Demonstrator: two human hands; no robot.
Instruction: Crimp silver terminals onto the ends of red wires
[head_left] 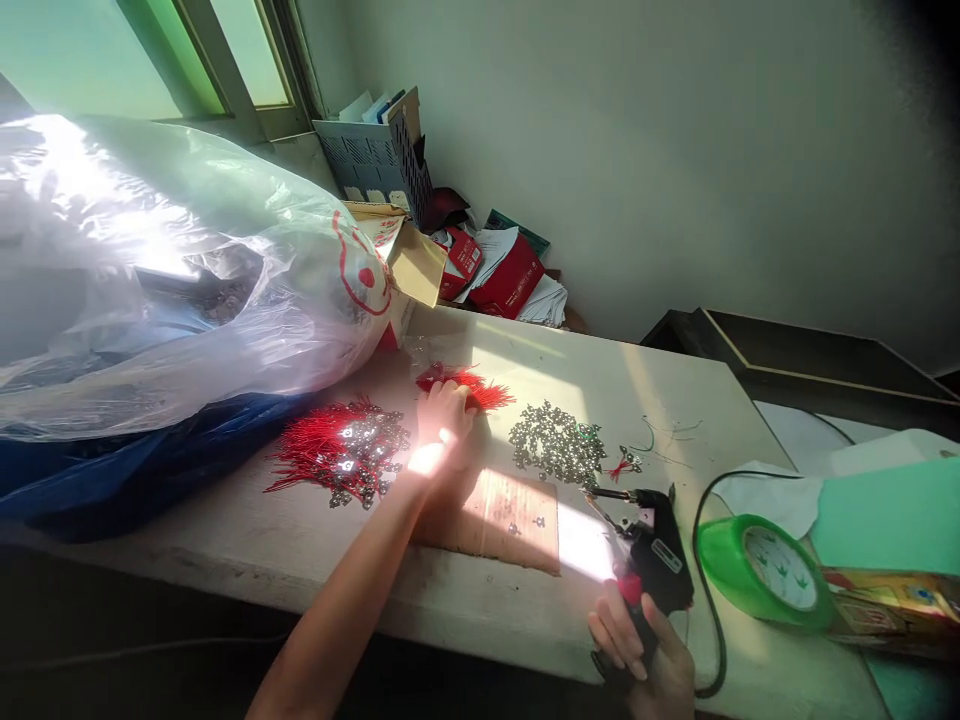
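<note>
My left hand [448,408] reaches over a bundle of red wires [487,393], its fingers curled down among them; the fingertips are partly hidden. Left of it lies a pile of red wires with small metal plates [349,445] at their ends. My right hand [645,640] grips the handle of a black soldering gun [660,550] with a red part, whose thin tip points left. Near that tip spreads a heap of small metal plates [555,440]. A brown cardboard piece [495,520] lies between my hands, with a few loose plates on it.
A large clear plastic bag [187,270] bulges over the table's left side. On the right are a green tape roll [765,570] and the black cable [701,530]. Wire scraps [675,435] lie beyond the gun. A file holder [371,155] and red boxes [510,275] stand behind.
</note>
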